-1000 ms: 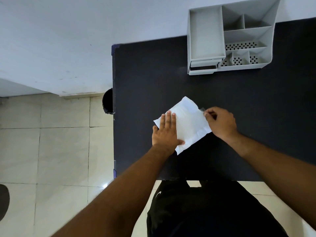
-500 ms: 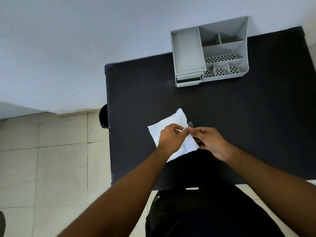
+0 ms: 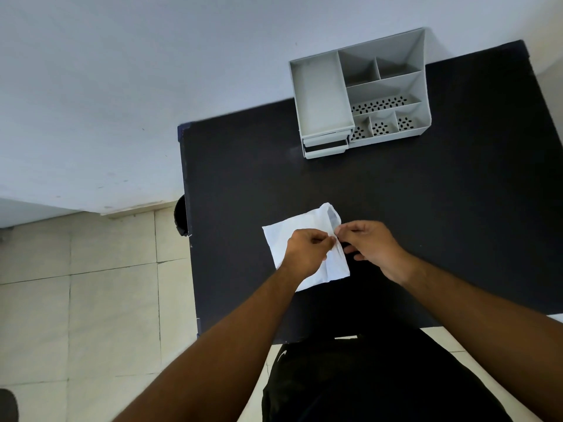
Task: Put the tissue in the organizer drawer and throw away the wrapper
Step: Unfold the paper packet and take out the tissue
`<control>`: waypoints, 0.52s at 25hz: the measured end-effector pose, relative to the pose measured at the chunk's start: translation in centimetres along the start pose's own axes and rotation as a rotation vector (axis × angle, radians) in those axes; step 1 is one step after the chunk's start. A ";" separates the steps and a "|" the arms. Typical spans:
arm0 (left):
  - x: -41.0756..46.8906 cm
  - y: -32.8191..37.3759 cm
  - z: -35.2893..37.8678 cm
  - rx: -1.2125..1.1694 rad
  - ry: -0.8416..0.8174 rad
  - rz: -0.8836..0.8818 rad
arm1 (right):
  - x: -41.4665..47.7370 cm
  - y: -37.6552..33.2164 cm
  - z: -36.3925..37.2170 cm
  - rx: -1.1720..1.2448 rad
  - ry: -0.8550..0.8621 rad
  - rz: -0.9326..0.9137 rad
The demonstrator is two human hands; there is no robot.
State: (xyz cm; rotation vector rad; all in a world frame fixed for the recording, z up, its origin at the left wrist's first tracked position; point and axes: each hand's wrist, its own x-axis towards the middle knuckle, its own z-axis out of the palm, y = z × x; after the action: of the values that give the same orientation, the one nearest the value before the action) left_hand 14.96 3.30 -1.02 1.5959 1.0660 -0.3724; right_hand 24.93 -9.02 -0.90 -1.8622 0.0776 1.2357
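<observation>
A white wrapped tissue pack [image 3: 285, 236] lies on the black table [image 3: 426, 208] near its front edge. My left hand [image 3: 304, 252] and my right hand [image 3: 370, 246] meet over its right side, and both pinch the clear wrapper [image 3: 333, 217] where it lifts and creases. The grey organizer [image 3: 359, 92] stands at the table's far edge against the wall. Its small drawers [image 3: 325, 146] sit at its front left, and the lower one shows a dark gap.
A dark round bin [image 3: 180, 216] stands on the tiled floor just past the table's left edge. The white wall runs behind the organizer. My dark trousers show below the table's front edge.
My left hand lifted off the flat pack and came over to pinch the wrapper beside my right hand. The wrapper's right end has risen and crumpled. My head has pulled back.
</observation>
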 end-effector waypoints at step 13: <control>-0.1 -1.7 -2.7 -0.081 0.024 -0.034 | 1.2 1.2 -2.4 0.007 0.126 0.054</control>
State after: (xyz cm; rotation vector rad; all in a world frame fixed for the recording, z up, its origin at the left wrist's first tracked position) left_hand 12.78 5.65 -1.17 1.5157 1.1137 -0.3297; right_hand 26.66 -10.98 -2.29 -1.9426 0.2020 1.1518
